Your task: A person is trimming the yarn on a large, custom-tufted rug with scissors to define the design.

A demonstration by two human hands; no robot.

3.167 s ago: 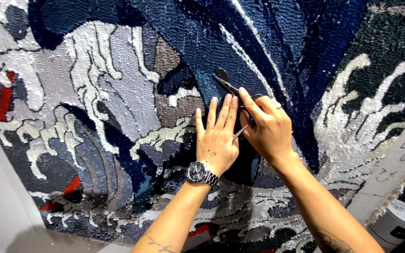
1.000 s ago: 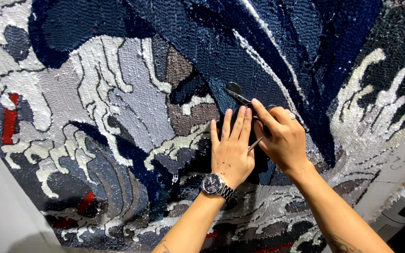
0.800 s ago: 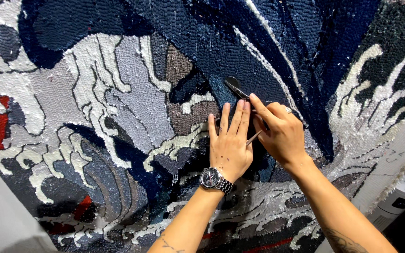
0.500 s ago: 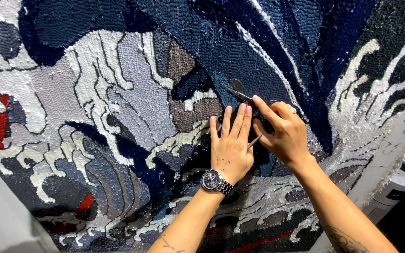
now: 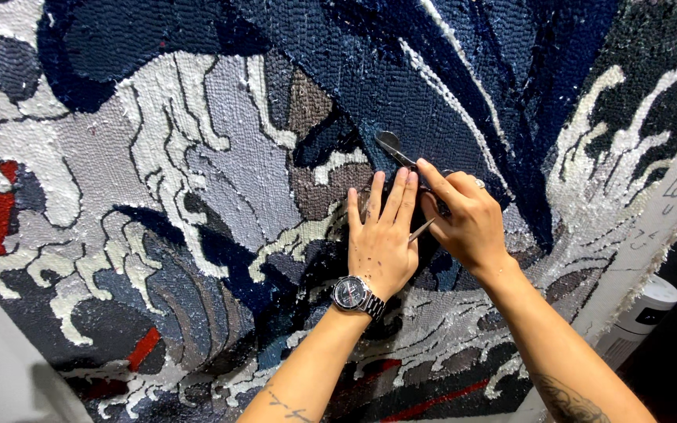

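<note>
I keep my left hand [image 5: 381,243] flat on the tufted rug [image 5: 197,196], fingers released, while my right hand [image 5: 464,223], grasping the scissors [image 5: 398,150], trims shallowly.

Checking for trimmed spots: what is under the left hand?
The left hand lies flat on the tufted rug, over a dark patch beside brown and cream yarn. The yarn beneath the palm is hidden. The right hand holds scissors beside it.
</note>
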